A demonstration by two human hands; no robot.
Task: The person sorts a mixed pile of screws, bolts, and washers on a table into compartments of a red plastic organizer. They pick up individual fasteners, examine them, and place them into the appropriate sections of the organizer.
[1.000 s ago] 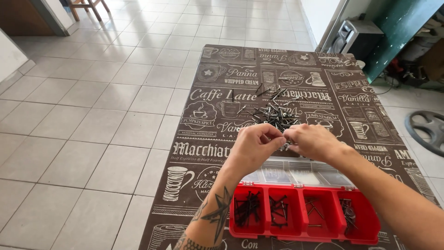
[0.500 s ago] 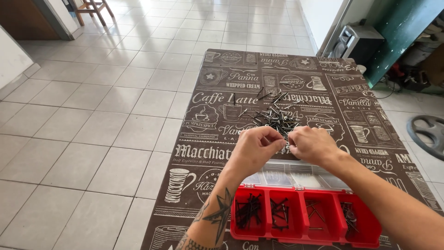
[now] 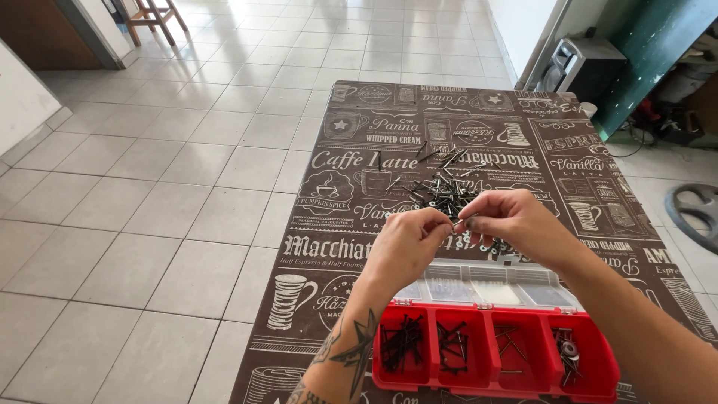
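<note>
Pale floor tiles (image 3: 149, 187) spread around a table (image 3: 359, 161) covered with a brown cloth printed with coffee cups and lettering. Over the near half of that table, both hands meet above the cloth. The left hand (image 3: 404, 247) is curled, its thumb and forefinger pinched together on the near end of a thin dark screw (image 3: 462, 220). The right hand (image 3: 516, 223) is likewise closed at the fingertips, gripping the other end of the same screw, so the two hands touch or nearly touch at the tips; which hand bears the screw's weight cannot be told. The remaining fingers of both hands are folded loosely inward. A star tattoo shows on the left forearm.

Just beyond the hands, a loose heap of dark screws (image 3: 441, 187) lies scattered on the cloth, a few strays spread out toward the far side. Just below the hands, near the table's front edge, sits a red organiser box (image 3: 606, 374) with its clear lid (image 3: 486, 284) folded back flat toward the heap. Its four compartments stand in a row: the two on the left hold thick clusters of dark screws, the third holds only a few, and the rightmost holds some screws with what looks like a washer.

Farther off, a grey cabinet-like box (image 3: 583, 67) stands beside a green panel (image 3: 651, 52) at the far right, and wooden chair legs (image 3: 153, 15) show at the upper left.
</note>
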